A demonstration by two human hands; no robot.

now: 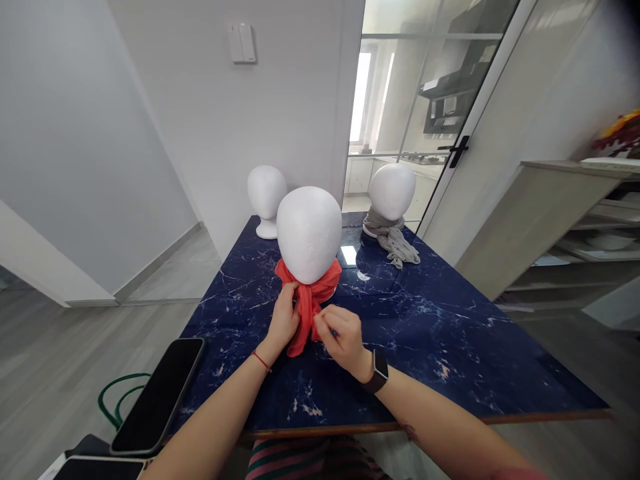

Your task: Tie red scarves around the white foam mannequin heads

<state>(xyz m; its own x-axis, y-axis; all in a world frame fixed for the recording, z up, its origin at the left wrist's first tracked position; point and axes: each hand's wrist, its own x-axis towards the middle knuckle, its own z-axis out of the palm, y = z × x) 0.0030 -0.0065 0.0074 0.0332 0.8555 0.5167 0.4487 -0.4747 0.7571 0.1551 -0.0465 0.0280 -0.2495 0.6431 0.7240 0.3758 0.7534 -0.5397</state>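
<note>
A white foam mannequin head (310,233) stands upright on the dark blue marbled table (415,340). Wrapped around its neck is a red scarf (306,323), knotted or crossed at the front with its ends hanging down. My left hand (285,319) grips the scarf near the front of the neck, fingers closed on the cloth. Lower and to the right, my right hand (343,335) pinches a hanging part of the same scarf. The back of the scarf is hidden behind the head.
Behind stand a bare foam head (267,193) at left and another foam head (393,191) at right, with a grey scarf (393,237) around its neck. A black phone (160,397) lies at the table's left edge, near a green cord (117,400). Shelves (575,233) stand at right.
</note>
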